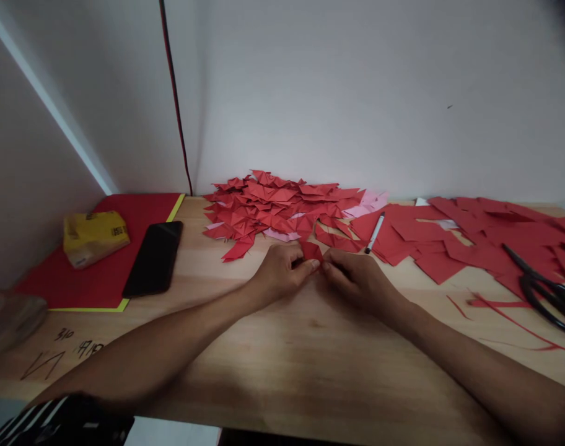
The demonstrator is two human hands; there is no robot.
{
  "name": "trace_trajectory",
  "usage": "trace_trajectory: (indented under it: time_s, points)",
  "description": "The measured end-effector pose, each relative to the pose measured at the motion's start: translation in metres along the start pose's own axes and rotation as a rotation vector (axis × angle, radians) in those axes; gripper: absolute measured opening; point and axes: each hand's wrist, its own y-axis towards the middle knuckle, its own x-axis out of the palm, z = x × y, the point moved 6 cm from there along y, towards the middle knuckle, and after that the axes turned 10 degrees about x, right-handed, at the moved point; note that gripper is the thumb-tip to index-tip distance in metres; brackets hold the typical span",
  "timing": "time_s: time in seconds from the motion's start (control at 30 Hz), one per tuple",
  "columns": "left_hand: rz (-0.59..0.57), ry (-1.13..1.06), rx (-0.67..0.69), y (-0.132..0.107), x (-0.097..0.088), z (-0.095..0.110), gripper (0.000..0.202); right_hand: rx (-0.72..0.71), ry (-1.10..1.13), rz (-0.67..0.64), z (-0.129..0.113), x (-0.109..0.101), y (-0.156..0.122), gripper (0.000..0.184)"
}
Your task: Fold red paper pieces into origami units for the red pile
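Left hand (pixel 282 267) and right hand (pixel 355 274) pinched red paper (pixel 312 251)
Held short of the counter's (pixel 305 365) back edge — even finger pressure from both sides probably suited a crisp crease

Site: a tabletop paper-craft workspace in the corner of a plain room; home or small workshop, cannot tell which. Evidence: a pale, wood-grained tabletop (pixel 282 371) stands against a smooth, whitish-grey wall (pixel 357 93), a second wall meeting it at left; a thin red-and-black cable (pixel 175 90) runs down near the corner. On the surface: a heap of pointed, folded red paper shapes (pixel 264 204), an overlapping spread of flat red paper pieces (pixel 487 241), dark scissors with looped black handles (pixel 525 284), narrow red paper strips (pixel 500 304). Handwritten dark figures (pixel 64 334) mark the wood itself; informal setting.
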Motion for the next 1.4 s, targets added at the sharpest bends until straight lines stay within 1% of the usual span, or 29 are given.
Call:
trace_trajectory:
  time_s: [0.13,0.17,0.2,0.3,0.4,0.47,0.53,0.67,0.7,0.77,0.83,0.87,0.97,1.03,1.07,1.13,1.2,1.27,1.33,1.4]
  points:
    - [-0.207,-0.351,-0.111,0.001,0.011,-0.011,0.033,0.009,0.146,-0.164,0.006,0.001,0.002,0.026]
    - [-0.237,-0.402,-0.133,0.001,0.013,-0.012,0.034,0.007,0.162,-0.185,0.007,0.001,0.003,0.026]
    - [-0.242,-0.421,-0.143,0.001,0.013,-0.012,0.034,0.004,0.168,-0.191,0.008,0.000,0.003,0.025]
    - [-0.187,-0.330,-0.112,0.004,0.010,-0.009,0.034,-0.007,0.150,-0.185,0.009,0.000,0.002,0.024]
    - [-0.186,-0.196,-0.044,0.005,0.009,-0.003,0.036,-0.002,0.112,-0.176,0.008,0.004,0.001,0.026]
    - [-0.180,-0.160,-0.008,0.005,0.008,0.000,0.039,0.002,0.090,-0.167,0.007,0.005,0.000,0.026]
    - [-0.170,-0.200,-0.018,0.004,0.007,-0.001,0.039,0.000,0.106,-0.181,0.006,0.006,-0.001,0.027]
    - [-0.230,-0.441,-0.155,0.002,0.012,-0.008,0.038,0.007,0.298,-0.280,0.005,0.005,0.000,0.028]
    - [-0.239,-0.481,-0.171,0.002,0.012,-0.009,0.038,0.013,0.345,-0.304,0.006,0.004,0.001,0.028]
    - [-0.231,-0.492,-0.158,0.003,0.012,-0.008,0.038,0.031,0.380,-0.320,0.007,0.005,0.002,0.029]
    - [-0.192,-0.419,-0.107,0.004,0.011,-0.006,0.039,0.047,0.324,-0.292,0.008,0.006,0.002,0.029]
    - [-0.159,-0.347,-0.075,0.004,0.010,-0.004,0.039,0.043,0.269,-0.256,0.007,0.006,0.001,0.030]
    - [-0.055,-0.050,0.010,0.002,0.005,0.002,0.035,-0.009,0.073,-0.111,0.002,0.006,-0.001,0.029]
    - [-0.025,0.087,0.028,0.000,0.003,0.005,0.034,-0.040,-0.019,-0.049,-0.001,0.006,-0.002,0.029]
    - [-0.030,0.099,0.018,-0.001,0.003,0.004,0.034,-0.045,-0.036,-0.042,-0.002,0.007,-0.003,0.030]
    - [-0.079,0.004,-0.020,0.000,0.005,0.001,0.036,-0.039,-0.016,-0.064,-0.001,0.007,-0.002,0.029]
    - [-0.130,-0.163,-0.067,0.001,0.007,-0.004,0.040,-0.031,0.047,-0.100,-0.001,0.005,-0.002,0.030]
    - [-0.157,-0.306,-0.098,0.002,0.009,-0.007,0.042,-0.027,0.109,-0.128,0.000,0.002,-0.002,0.032]
    - [-0.170,-0.368,-0.103,0.003,0.009,-0.009,0.042,-0.020,0.157,-0.153,0.001,0.001,-0.002,0.033]
    - [-0.182,-0.343,-0.066,0.003,0.010,-0.007,0.040,-0.006,0.196,-0.175,0.002,0.002,-0.003,0.033]
